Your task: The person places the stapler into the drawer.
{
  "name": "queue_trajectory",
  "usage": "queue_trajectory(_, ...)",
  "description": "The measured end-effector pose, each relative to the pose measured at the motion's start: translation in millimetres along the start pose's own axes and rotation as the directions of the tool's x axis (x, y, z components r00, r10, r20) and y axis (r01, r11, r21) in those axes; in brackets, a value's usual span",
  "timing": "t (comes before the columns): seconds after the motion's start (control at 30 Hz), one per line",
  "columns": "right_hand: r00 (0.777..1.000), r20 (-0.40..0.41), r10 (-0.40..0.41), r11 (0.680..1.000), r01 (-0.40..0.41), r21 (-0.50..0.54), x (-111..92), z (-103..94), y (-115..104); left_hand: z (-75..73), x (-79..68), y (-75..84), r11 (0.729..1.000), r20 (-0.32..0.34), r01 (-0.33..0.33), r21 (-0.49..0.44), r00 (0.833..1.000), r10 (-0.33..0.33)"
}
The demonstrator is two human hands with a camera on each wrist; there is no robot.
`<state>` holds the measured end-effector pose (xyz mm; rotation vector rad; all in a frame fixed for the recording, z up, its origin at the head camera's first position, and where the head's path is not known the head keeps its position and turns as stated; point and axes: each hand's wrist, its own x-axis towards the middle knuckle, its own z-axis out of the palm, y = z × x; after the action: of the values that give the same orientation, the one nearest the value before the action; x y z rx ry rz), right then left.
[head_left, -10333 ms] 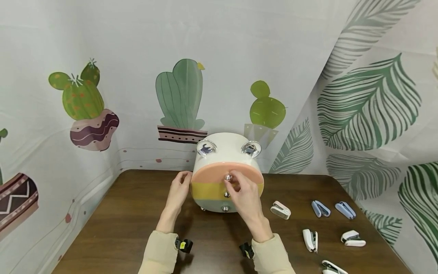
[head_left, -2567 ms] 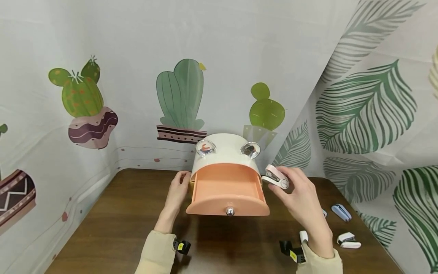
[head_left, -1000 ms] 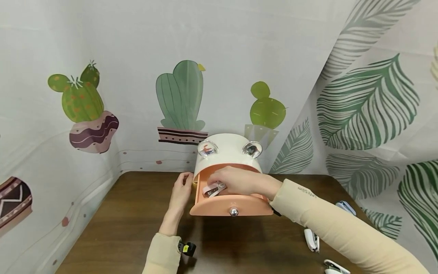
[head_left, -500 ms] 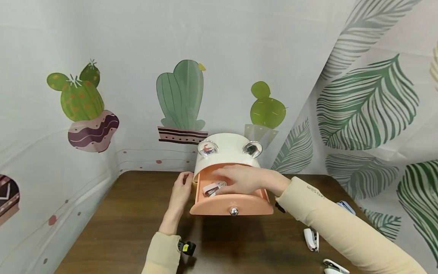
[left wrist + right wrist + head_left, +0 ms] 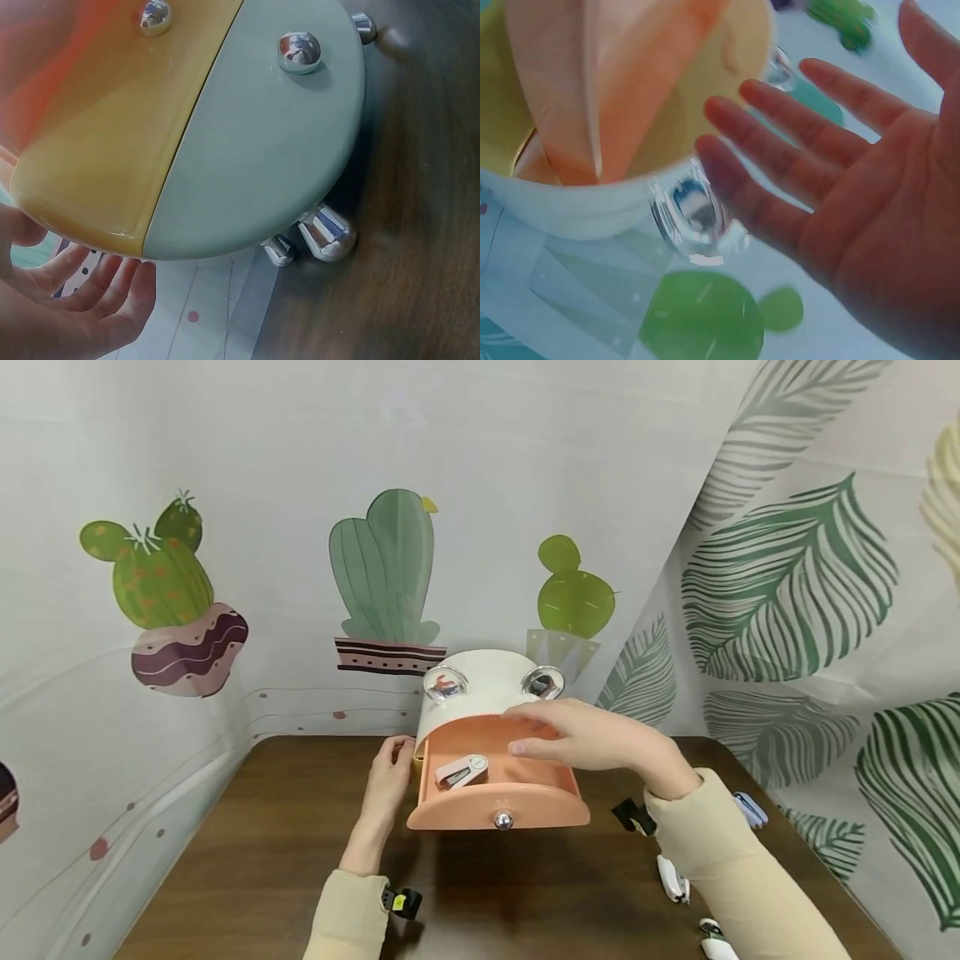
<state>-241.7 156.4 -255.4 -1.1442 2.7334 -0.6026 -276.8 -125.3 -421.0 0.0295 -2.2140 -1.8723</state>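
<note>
Pink mini stapler (image 5: 462,772): we see it lying in the peach drawer (image 5: 457,816), left of centre.
Right hand (image 5: 573,733): we find its fingers spread apart, holding nothing, over the drawer's right side.
Left hand (image 5: 387,778): we see loosely bent fingers against the side of the frog-shaped cabinet (image 5: 487,668).
Stapler's handling: we judge it light, stiff and slightly slick; we favour pinching its sides near the rounded hinge.
Drawer's handling: probably smooth, rigid plastic, best held by its chrome knob (image 5: 503,820).
</note>
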Motion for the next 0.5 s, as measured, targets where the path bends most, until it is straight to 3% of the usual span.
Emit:
queue_trajectory(0.17,0.988,-0.133,0.082,0.995,-0.074,0.065,-32,1.8,15,0.8,1.5,-1.8,1.0,-0.007,0.005,0.014,1.0,-0.005)
queue_trajectory(0.33,0.952,-0.248,0.178,0.983,-0.163,0.08,-66,12.7,39,2.0,2.4,-2.6,1.0,-0.018,0.008,0.027,1.0,-0.007)
queue_trajectory(0.5,0.92,-0.308,0.243,0.97,-0.232,0.072,-96,27.6,56,2.3,1.8,-2.1,0.999,-0.02,0.013,0.031,1.0,-0.013)
